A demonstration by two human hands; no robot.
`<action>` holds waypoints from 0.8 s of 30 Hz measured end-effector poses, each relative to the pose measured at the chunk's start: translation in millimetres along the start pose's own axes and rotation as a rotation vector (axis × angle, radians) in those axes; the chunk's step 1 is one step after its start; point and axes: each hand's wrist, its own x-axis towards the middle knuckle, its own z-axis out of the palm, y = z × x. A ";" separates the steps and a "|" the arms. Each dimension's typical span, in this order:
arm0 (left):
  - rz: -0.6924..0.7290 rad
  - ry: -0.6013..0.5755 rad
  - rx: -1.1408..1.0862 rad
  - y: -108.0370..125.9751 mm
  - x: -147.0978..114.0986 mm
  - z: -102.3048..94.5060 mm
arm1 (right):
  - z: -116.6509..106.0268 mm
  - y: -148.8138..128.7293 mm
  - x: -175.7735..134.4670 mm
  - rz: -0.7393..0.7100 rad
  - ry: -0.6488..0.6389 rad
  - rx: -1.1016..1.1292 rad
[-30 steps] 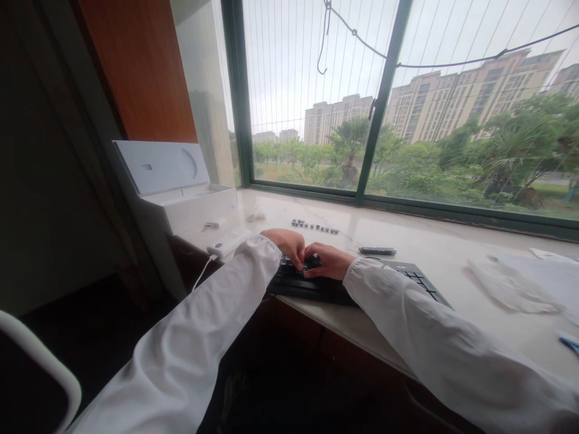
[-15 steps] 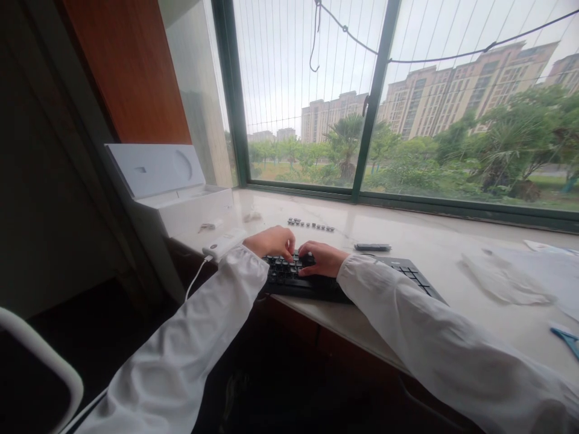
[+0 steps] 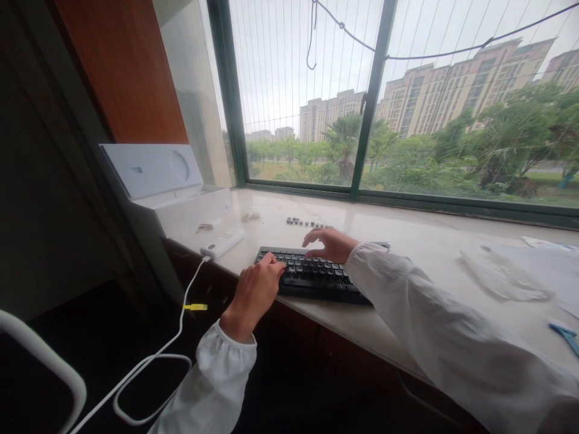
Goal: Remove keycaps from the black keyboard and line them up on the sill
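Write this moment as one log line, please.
left hand: at keyboard, left end | right hand: over keyboard, thumb and fingers apart | small pieces: lined up beyond keyboard

The white-sleeved left forearm (image 3: 210,386) angles up from below to a bare left wrist (image 3: 237,325). The left hand (image 3: 257,285) shows its back, its fingers (image 3: 270,263) bunched and curled (whether they grip anything is hidden). The white-sleeved right forearm (image 3: 420,301) comes in from the lower right; the right hand (image 3: 333,243) is open, thumb (image 3: 315,254) apart from the bent forefinger (image 3: 313,234).
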 end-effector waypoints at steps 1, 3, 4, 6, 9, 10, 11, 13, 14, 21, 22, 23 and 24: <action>0.000 0.018 0.005 2.4 -3.7 2.3 | -1.6 0.1 -0.2 0.004 0.005 0.000; -0.007 0.042 0.005 6.5 -8.9 5.4 | -2.9 0.2 -0.6 0.010 0.006 0.007; -0.017 0.045 0.005 8.2 -10.7 6.2 | -2.8 0.2 -0.8 0.011 0.003 0.009; -0.042 0.041 0.005 11.2 -13.5 6.4 | -2.0 0.4 -1.3 0.011 -0.009 0.001; -0.077 0.032 -0.011 15.5 -18.4 6.3 | -1.4 1.0 -2.1 0.022 -0.032 -0.028; -0.081 0.035 -0.026 17.0 -20.5 7.0 | -1.8 1.3 -2.3 0.031 -0.038 -0.038; -0.082 0.043 -0.044 18.4 -22.9 8.3 | -2.7 1.8 -2.6 0.040 -0.043 -0.048; -0.085 0.066 -0.085 21.2 -28.1 12.4 | -5.8 3.4 -3.3 0.054 -0.047 -0.068; -0.091 0.079 -0.102 22.6 -30.6 14.9 | -8.0 4.5 -3.7 0.057 -0.048 -0.077; -0.173 0.098 -0.202 27.6 -39.0 29.0 | -15.7 2.3 -6.0 0.085 -0.036 -0.075; -0.182 0.098 -0.213 27.8 -39.3 30.7 | -13.7 -1.5 -5.7 0.084 -0.041 -0.069; -0.188 0.099 -0.218 28.1 -39.5 32.5 | -11.0 -6.4 -5.2 0.076 -0.049 -0.066; -0.195 0.102 -0.219 28.4 -39.9 34.4 | -7.7 -12.1 -4.6 0.061 -0.056 -0.068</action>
